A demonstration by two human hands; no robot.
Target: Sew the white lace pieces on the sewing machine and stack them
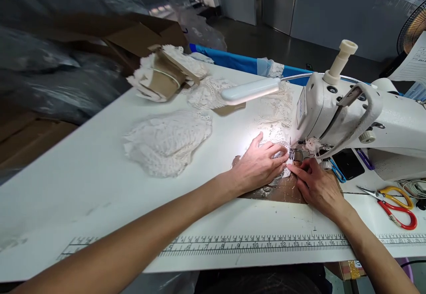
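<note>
A piece of white lace [278,135] lies under the needle end of a white sewing machine [333,107]. My left hand [261,163] rests flat on this lace, left of the presser foot [297,155], with its fingers spread. On the other side of the foot is my right hand [317,185], its fingers bent and its fingertips at the lace edge; their grip is partly hidden. Beneath both hands lies a shiny brownish plate [282,192]. A bright lamp [251,91] lights the sewing spot.
A lace heap [169,141] and a tied lace bundle with cardboard [163,76] lie to the left. Scissors [396,201], a black phone [348,163] and a blue thread snipper [337,170] lie at right. A printed ruler [253,244] runs along the table's front edge.
</note>
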